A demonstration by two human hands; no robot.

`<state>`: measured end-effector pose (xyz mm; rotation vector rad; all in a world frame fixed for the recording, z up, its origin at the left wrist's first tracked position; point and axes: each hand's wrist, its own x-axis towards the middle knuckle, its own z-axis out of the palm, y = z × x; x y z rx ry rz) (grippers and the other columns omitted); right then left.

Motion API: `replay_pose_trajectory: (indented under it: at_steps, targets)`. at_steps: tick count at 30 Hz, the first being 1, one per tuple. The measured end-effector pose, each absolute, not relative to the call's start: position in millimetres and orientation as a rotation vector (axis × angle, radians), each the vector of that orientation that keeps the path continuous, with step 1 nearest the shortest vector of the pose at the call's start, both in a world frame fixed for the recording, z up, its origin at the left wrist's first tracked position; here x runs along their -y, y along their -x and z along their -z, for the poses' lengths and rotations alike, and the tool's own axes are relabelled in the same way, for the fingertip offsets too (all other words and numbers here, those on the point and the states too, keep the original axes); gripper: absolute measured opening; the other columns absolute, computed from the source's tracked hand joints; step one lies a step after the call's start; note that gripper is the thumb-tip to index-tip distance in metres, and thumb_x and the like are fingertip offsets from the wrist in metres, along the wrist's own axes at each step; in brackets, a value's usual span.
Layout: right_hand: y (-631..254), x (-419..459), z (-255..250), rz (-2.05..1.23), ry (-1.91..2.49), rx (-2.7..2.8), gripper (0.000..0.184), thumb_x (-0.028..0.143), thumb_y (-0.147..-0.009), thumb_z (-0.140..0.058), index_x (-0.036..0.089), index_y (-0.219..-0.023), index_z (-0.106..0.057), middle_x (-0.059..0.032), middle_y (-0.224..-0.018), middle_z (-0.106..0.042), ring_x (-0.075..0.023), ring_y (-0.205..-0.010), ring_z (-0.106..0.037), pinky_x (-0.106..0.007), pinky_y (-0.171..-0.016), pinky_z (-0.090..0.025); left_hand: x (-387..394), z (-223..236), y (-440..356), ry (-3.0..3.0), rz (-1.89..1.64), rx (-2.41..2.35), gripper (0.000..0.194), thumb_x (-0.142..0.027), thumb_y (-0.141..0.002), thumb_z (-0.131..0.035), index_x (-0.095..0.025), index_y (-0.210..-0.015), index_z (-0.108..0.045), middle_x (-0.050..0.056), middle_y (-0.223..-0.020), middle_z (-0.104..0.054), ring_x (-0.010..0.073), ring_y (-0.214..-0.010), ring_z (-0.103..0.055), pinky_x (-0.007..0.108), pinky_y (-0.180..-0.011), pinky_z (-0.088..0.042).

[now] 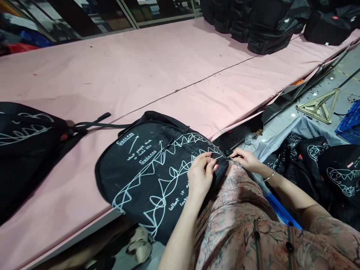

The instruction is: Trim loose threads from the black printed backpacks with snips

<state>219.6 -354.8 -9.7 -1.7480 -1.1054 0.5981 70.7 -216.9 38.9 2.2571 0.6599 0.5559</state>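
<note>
Black fabric backpack with white scribbles point(157, 168) lies partly on pink cloth-covered desk point(98, 78); left hand point(200, 174), fingers curled, pinches its near end; right hand point(249, 159) pinches a small piece point(231, 158) there, too tiny to identify

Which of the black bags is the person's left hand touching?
The black fabric backpack with white "Success" lettering, overhanging the pink cloth-covered table; the left hand touches no other bag.

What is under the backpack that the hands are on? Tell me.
The pink table runs beneath part of the backpack, which overhangs its near edge. Anything directly under the body is covered by the bag itself and cannot be seen.
</note>
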Motion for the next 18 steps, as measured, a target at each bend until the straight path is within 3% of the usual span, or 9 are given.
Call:
replay_pose_trajectory:
  at_steps: [9,15,18]
  targets:
    - [-222.9,344.5,-1.8,-0.498,1.770,1.466,0.012,0.014,-0.080,-0.054,0.019,-0.090,-0.061,-0.0028,-0.084,-0.062,-0.0158,-0.081,-0.055,-0.028,-0.075,-0.041,219.6,-35.7,-75.8,-2.202,-0.569,-0.696,0.017,-0.027,-0.080,-0.051,-0.018,-0.069,-0.061,0.006,-0.093,-0.063,0.0181,-0.086,-0.058,0.033,-0.080,-0.045]
    - [-228.9,346.2,4.2,-0.425,1.744,1.420,0.009,0.017,-0.083,-0.052,0.019,-0.088,-0.060,-0.0023,-0.082,-0.061,-0.0151,-0.078,-0.054,-0.027,-0.073,-0.042,210.0,-38.8,-63.7,-2.147,-0.644,-0.824,0.024,-0.033,-0.082,-0.050,-0.019,-0.063,-0.058,0.003,-0.081,-0.065,0.0168,-0.081,-0.059,0.033,-0.079,-0.046]
    - [-237.0,349.5,6.7,-0.423,1.724,1.431,0.008,0.020,-0.082,-0.054,0.019,-0.089,-0.059,-0.0020,-0.080,-0.060,-0.0150,-0.076,-0.054,-0.028,-0.072,-0.043,207.5,-39.7,-46.2,-2.228,-0.744,-0.892,0.020,-0.035,-0.082,-0.051,-0.020,-0.080,-0.064,0.007,-0.103,-0.062,0.0204,-0.098,-0.056,0.037,-0.088,-0.043]
